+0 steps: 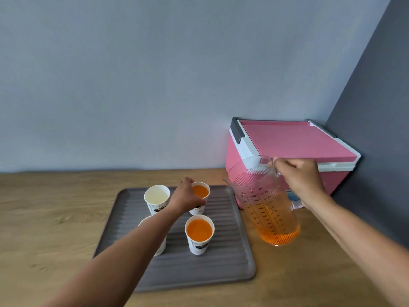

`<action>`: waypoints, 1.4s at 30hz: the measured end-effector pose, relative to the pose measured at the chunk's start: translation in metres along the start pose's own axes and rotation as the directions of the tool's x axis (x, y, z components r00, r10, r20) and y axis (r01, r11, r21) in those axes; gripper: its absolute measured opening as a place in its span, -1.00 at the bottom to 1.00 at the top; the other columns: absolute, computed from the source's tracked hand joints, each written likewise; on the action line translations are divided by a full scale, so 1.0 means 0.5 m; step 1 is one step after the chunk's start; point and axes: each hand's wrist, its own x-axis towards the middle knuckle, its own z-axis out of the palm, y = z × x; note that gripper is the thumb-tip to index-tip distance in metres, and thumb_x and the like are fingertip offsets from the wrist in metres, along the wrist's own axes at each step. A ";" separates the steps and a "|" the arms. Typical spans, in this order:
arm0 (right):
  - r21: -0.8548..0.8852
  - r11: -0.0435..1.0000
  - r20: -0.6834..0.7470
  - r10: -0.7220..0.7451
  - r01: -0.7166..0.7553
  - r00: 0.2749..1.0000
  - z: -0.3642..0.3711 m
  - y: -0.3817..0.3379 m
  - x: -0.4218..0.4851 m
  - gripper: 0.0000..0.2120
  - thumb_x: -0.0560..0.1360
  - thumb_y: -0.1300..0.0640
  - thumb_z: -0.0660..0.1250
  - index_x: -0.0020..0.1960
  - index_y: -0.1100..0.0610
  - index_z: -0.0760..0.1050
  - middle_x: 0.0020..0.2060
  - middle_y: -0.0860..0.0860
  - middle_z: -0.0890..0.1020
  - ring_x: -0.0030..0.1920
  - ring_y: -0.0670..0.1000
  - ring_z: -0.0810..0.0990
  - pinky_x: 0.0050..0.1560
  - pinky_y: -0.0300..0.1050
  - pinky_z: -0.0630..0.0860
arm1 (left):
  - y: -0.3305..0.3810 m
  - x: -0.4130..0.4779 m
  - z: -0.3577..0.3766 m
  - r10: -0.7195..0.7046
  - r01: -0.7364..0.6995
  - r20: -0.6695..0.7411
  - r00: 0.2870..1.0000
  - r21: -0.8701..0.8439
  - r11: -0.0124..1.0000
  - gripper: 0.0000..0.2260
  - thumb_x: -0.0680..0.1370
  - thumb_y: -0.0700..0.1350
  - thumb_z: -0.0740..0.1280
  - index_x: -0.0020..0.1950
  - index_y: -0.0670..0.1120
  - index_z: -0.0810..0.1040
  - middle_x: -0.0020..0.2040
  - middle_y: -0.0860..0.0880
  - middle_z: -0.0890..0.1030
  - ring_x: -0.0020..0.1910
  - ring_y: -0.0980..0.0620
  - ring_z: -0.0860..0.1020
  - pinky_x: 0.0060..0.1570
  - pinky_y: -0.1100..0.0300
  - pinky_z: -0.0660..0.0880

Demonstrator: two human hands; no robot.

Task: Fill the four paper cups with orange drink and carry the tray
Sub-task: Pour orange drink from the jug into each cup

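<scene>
From the head camera, a grey ribbed tray (pixel 221 273) lies on the wooden table (pixel 44 218) with four paper cups on it. The far right cup (pixel 201 191) and the near right cup (pixel 199 230) hold orange drink; the far left cup (pixel 156 194) is empty. The near left cup (pixel 161 247) is mostly hidden under the forearm, so its fill cannot be told.

The left hand (pixel 187 197) curls its fingers round the far right cup. The right hand (pixel 298 176) grasps the handle of the clear measuring jug (pixel 267 209), which is tilted just right of the tray and seems lifted off the table, with orange drink low inside. A pink cooler box (pixel 294 142) stands behind it in the corner.
</scene>
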 end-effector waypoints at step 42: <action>-0.121 0.973 0.230 -0.166 0.197 0.959 0.177 -0.155 0.025 -0.49 0.52 0.04 0.36 -0.60 0.03 0.47 -0.74 -0.11 0.24 -0.54 -0.06 0.22 -0.32 -0.13 0.21 | -0.157 -0.075 -0.184 -0.086 0.059 -0.138 0.987 -0.188 0.980 -0.26 0.30 -0.07 0.60 0.37 -0.04 0.30 0.28 -0.07 0.49 0.19 -0.08 0.48 0.15 0.00 0.49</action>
